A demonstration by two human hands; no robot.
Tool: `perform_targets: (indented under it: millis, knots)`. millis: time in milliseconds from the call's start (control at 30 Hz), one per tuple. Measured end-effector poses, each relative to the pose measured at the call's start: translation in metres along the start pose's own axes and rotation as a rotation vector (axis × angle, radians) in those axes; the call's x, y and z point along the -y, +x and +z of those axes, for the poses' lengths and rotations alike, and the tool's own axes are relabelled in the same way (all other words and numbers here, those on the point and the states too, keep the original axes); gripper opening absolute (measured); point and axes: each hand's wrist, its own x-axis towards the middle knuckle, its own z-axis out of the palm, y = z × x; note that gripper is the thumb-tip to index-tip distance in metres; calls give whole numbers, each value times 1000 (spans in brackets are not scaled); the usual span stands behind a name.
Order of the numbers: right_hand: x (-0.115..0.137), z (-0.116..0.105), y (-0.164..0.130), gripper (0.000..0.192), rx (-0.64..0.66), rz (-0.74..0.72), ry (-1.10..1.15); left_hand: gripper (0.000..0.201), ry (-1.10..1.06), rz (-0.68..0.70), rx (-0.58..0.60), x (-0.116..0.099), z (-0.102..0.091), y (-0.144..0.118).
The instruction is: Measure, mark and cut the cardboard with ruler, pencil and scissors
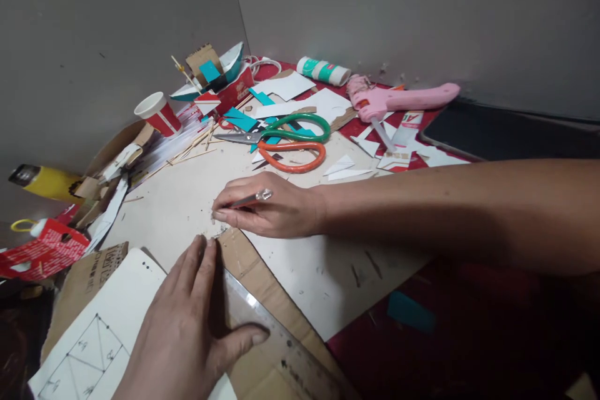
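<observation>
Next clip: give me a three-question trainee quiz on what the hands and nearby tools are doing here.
1. True or false: the left hand presses flat on a clear ruler lying over cardboard.
2. What does the right hand grip? A) pink glue gun B) slim silver cutting tool C) paper cup
3. Name the colours of the two scissors' handles beyond the right hand.

Key
1. True.
2. B, the slim silver tool.
3. Green scissors and orange scissors; the pink glue gun and paper cup lie untouched.

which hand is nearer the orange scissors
Right. The right hand, holding a pen, lies just below the orange scissors. The left hand presses the ruler farther down.
</observation>
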Motion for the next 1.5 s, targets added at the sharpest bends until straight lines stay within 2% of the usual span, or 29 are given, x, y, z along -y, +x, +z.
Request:
perform_targets:
  millis: [167, 433, 700, 800, 933, 1067, 1300, 1500]
  knots:
    - [0, 0, 0, 22, 6, 3, 5, 96, -73, -45, -9, 5, 1, 0]
    - [0, 0, 0, 23, 14, -9, -8, 85, -101, -148, -9, -1, 0, 2]
    - [-1, 0, 0, 24, 18, -1, -16, 86, -115, -183, -18, -4, 4, 6]
    - [-1, 1, -1, 24, 3, -2, -2, 81, -173, -231, 15, 6, -1, 3]
    - [-1, 1, -2, 24, -15, -21, 39, 76, -247, -316, 77, 33, -15, -11]
    - [-1, 2, -1, 20, -19, -23, 43, 69, -266, -206, 104, 45, -20, -21]
    - [-1, 1, -1, 19, 6, -20, 45, 63, -237, -153, 100, 32, -10, -11]
    - [-1, 2, -2, 19, 2, -9, 42, 62, -205, -118, 61, 28, -9, -6]
